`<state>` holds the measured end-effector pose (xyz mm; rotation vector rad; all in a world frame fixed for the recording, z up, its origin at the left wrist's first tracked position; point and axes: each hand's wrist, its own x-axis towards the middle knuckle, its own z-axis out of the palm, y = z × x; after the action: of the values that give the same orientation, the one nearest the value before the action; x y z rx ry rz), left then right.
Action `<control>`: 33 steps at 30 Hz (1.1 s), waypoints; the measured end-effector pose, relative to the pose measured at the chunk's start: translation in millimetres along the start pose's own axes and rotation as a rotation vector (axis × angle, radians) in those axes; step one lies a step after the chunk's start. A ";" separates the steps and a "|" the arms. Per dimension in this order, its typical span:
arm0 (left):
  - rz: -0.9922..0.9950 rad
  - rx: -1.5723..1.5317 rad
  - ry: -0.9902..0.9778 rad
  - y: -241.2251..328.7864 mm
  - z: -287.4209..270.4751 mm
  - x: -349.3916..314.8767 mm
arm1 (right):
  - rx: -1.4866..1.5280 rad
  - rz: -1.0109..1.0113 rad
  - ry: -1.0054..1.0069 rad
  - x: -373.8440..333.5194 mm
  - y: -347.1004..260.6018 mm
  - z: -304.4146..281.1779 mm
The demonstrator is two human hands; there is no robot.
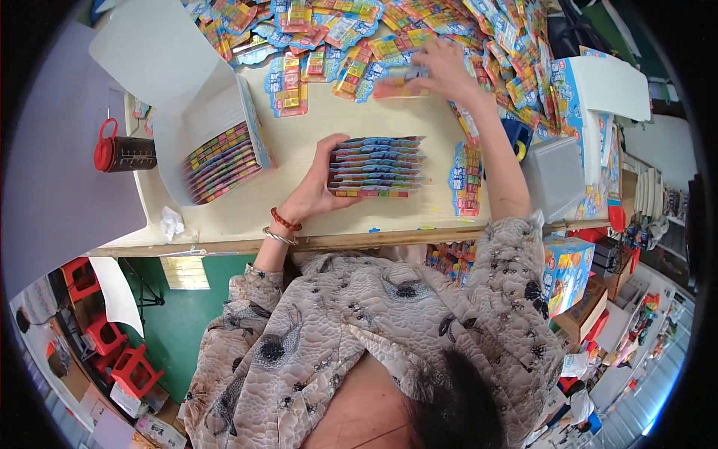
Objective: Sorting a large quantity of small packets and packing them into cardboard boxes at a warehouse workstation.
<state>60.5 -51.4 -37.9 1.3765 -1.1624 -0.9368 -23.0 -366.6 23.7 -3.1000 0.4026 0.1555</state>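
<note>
Stack of flat colourful packets [376, 167] held steady at mid-table while another is fetched.

The left hand [318, 187] cups the stack's near end, fingers wrapped around it; the right hand [443, 69] lies flat on one loose packet [400, 84] at the edge of the heap [449, 30] beyond. The stack looks uneven, so a nudge could fan it out. Motion blurs the right fingers; whether they pinch is unclear. The open white box [202, 127] sits left.
</note>
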 end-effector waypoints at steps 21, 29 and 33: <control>0.041 -0.021 0.053 22.8 -0.7 -3.6 | 1.643 0.227 0.586 -131.5 -164.8 56.6; -0.012 0.318 0.033 -1.7 -6.3 -20.8 | 1.581 0.291 0.465 -140.4 -165.4 78.8; 0.027 0.271 0.042 -4.3 -7.1 -18.9 | 1.925 0.227 0.389 -147.3 -137.8 79.9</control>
<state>63.9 -31.5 -42.3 1.5838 -1.3077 -0.7473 -137.2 -193.9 -41.3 -1.1571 0.4468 -0.5173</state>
